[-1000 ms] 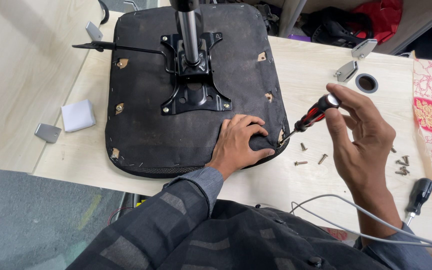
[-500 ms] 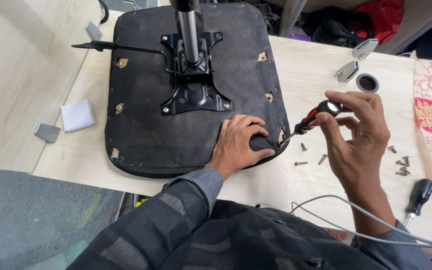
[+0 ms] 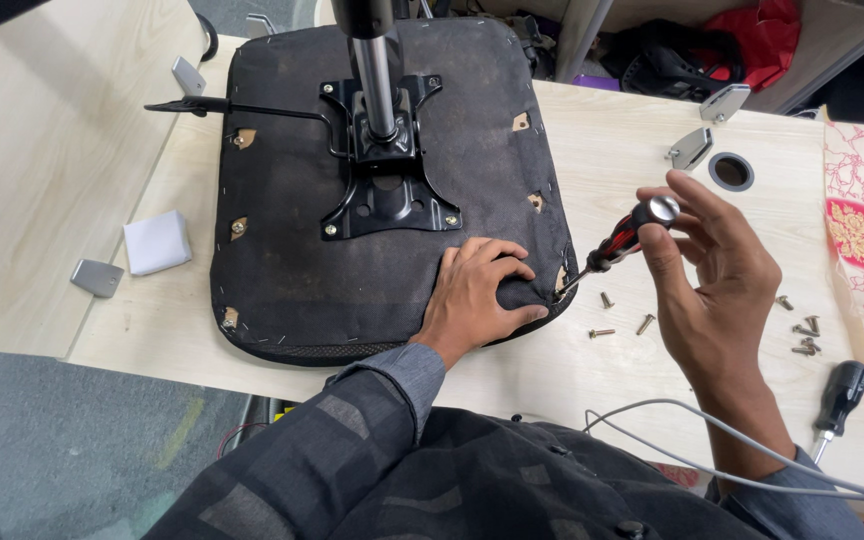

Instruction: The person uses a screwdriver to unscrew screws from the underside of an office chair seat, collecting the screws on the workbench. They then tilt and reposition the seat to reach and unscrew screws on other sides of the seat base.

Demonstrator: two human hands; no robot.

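The left hand [image 3: 477,300] lies flat with fingers spread, steadying the upturned chair seat [image 3: 382,190] on the table [image 3: 612,130]. The right hand [image 3: 712,270] pinches a screwdriver [image 3: 620,240] by its handle, tip at the seat's near-right edge, loose screws [image 3: 620,325] beside it.

The seat base [image 3: 292,250] is covered in matt black woven cloth, with a glossy black metal plate [image 3: 387,195] bolted on. The bench [image 3: 612,120] is pale, smooth wood-grain laminate; the screwdriver [image 3: 624,236] has a glossy red-and-black plastic handle with a shiny metal cap
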